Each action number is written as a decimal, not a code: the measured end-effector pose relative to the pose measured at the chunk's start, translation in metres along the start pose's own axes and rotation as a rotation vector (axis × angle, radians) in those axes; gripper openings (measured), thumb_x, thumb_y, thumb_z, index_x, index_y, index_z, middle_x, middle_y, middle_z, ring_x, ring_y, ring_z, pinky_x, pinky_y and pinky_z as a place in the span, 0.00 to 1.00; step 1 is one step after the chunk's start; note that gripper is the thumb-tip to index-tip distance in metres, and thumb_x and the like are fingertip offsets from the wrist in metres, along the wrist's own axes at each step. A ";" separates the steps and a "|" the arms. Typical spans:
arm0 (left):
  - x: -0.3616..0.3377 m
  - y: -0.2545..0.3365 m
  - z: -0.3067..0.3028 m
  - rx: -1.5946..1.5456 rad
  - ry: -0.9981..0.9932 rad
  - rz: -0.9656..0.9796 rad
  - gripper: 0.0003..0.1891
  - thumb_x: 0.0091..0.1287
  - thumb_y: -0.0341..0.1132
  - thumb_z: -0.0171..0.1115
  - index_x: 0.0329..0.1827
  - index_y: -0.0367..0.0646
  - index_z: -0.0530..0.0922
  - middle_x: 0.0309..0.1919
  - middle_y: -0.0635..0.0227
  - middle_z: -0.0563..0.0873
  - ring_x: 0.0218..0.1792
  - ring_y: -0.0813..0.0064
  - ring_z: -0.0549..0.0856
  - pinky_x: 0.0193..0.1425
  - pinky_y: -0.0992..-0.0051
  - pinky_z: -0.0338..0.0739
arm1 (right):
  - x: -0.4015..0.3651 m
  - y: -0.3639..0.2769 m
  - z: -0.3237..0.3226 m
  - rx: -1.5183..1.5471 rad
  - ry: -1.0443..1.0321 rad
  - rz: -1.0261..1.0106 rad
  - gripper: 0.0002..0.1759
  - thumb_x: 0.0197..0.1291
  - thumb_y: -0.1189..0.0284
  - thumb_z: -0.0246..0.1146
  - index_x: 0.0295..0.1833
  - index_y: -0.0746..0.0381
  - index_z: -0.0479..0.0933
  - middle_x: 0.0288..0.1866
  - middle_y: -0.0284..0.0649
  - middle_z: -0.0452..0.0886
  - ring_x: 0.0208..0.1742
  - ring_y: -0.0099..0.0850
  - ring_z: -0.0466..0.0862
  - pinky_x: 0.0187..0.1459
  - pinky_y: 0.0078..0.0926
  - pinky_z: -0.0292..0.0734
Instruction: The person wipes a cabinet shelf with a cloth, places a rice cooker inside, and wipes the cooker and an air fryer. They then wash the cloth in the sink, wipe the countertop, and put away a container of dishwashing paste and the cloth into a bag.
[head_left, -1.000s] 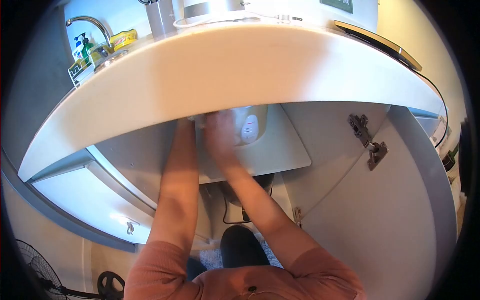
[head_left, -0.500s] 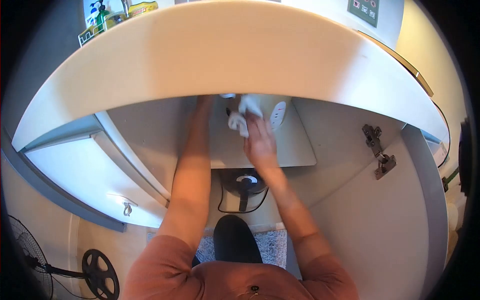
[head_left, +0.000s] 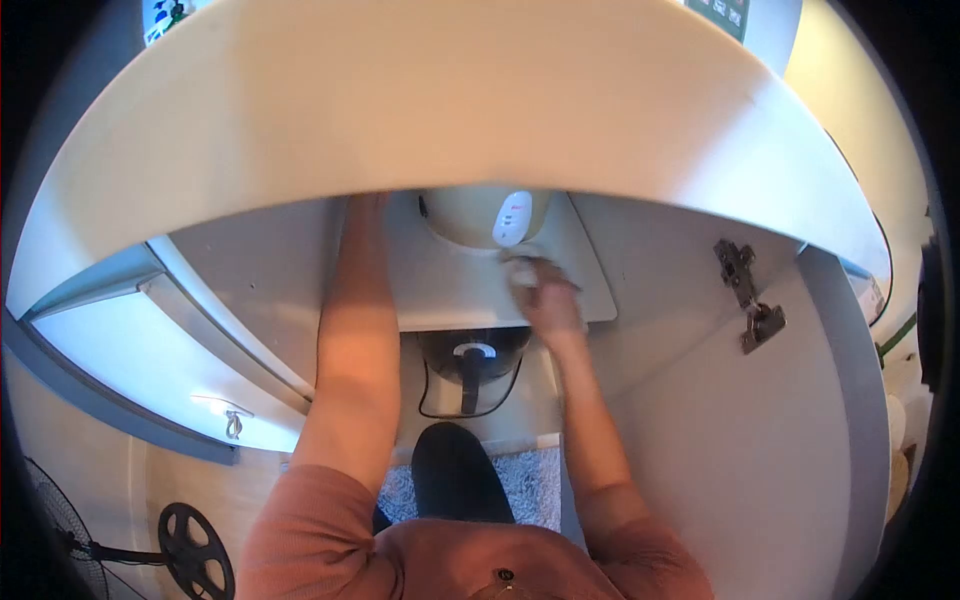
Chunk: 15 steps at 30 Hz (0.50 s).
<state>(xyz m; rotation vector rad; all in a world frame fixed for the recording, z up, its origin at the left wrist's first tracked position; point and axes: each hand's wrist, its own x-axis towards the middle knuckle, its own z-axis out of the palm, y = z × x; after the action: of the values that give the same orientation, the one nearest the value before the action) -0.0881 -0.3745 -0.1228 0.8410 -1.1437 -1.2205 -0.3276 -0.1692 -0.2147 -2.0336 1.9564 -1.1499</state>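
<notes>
Inside the open cabinet, a cream, rounded appliance (head_left: 458,218) with a white oval control panel (head_left: 513,218) stands on the shelf (head_left: 450,290). It looks like a rice cooker, though the counter edge cuts off its upper part. My right hand (head_left: 553,300) is just in front of the appliance at the right, low over the shelf. It is blurred by motion, its fingers closed round a crumpled whitish cloth (head_left: 522,275). My left forearm reaches in along the appliance's left side. The counter hides my left hand beyond the wrist.
The pale counter (head_left: 430,110) overhangs the cabinet. Below the shelf sits a black appliance with a handle (head_left: 470,360) and a cord. The right door (head_left: 740,450) hangs open on a metal hinge (head_left: 750,297). A fan (head_left: 185,550) stands at the lower left.
My right hand has moved down and to the right with the cloth, away from the appliance's front. The appliance's control panel now shows more to the left. The view has shifted slightly.
</notes>
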 end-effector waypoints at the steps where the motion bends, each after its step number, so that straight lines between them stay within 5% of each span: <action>1: 0.003 0.001 -0.005 -0.005 -0.002 -0.003 0.11 0.67 0.42 0.51 0.46 0.47 0.74 0.33 0.70 0.78 0.31 0.78 0.76 0.28 0.76 0.75 | 0.002 0.018 -0.015 -0.033 0.120 -0.026 0.19 0.51 0.75 0.59 0.50 0.66 0.74 0.56 0.49 0.74 0.59 0.48 0.71 0.61 0.37 0.66; 2: 0.002 0.001 -0.012 -0.007 -0.010 -0.012 0.11 0.67 0.41 0.51 0.46 0.47 0.74 0.33 0.70 0.78 0.31 0.78 0.76 0.28 0.76 0.75 | 0.007 0.032 -0.025 -0.064 0.242 -0.050 0.18 0.51 0.75 0.58 0.50 0.66 0.74 0.56 0.49 0.73 0.58 0.48 0.71 0.61 0.37 0.66; 5: 0.006 -0.003 -0.010 0.009 -0.007 -0.018 0.11 0.67 0.41 0.51 0.45 0.47 0.74 0.33 0.69 0.78 0.31 0.78 0.76 0.28 0.77 0.75 | 0.014 0.067 -0.002 -0.576 0.186 -0.045 0.21 0.50 0.76 0.59 0.53 0.64 0.74 0.59 0.50 0.72 0.58 0.50 0.72 0.61 0.38 0.65; 8: 0.012 -0.007 -0.002 0.026 0.001 -0.012 0.10 0.67 0.40 0.51 0.45 0.47 0.74 0.33 0.69 0.78 0.31 0.78 0.76 0.28 0.77 0.75 | -0.008 0.000 0.008 -0.270 -0.144 0.008 0.19 0.52 0.70 0.57 0.52 0.62 0.75 0.57 0.52 0.73 0.57 0.47 0.74 0.57 0.37 0.69; 12: 0.015 -0.011 0.002 0.053 0.005 -0.018 0.10 0.67 0.40 0.51 0.44 0.46 0.74 0.33 0.69 0.78 0.31 0.78 0.76 0.28 0.77 0.75 | -0.034 -0.052 -0.069 -0.053 -0.674 -0.100 0.21 0.59 0.62 0.53 0.49 0.68 0.73 0.47 0.58 0.77 0.49 0.50 0.77 0.51 0.38 0.71; 14: 0.016 -0.013 0.006 0.066 0.008 -0.025 0.10 0.67 0.39 0.50 0.44 0.46 0.74 0.33 0.68 0.78 0.30 0.77 0.76 0.28 0.77 0.75 | -0.012 -0.057 -0.096 -0.038 -0.199 0.218 0.16 0.57 0.64 0.55 0.44 0.65 0.77 0.44 0.56 0.79 0.47 0.47 0.80 0.49 0.41 0.74; 15: 0.018 -0.015 0.007 0.074 0.011 -0.027 0.09 0.67 0.39 0.50 0.44 0.46 0.74 0.32 0.68 0.78 0.30 0.77 0.76 0.28 0.77 0.75 | 0.022 -0.042 -0.104 -0.072 -0.202 0.303 0.19 0.59 0.61 0.53 0.44 0.66 0.76 0.45 0.56 0.78 0.47 0.47 0.79 0.49 0.42 0.74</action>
<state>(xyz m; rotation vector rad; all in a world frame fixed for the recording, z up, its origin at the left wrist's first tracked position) -0.0996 -0.3942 -0.1312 0.9199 -1.1776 -1.2000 -0.3547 -0.1374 -0.1081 -1.7244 2.1314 -0.7881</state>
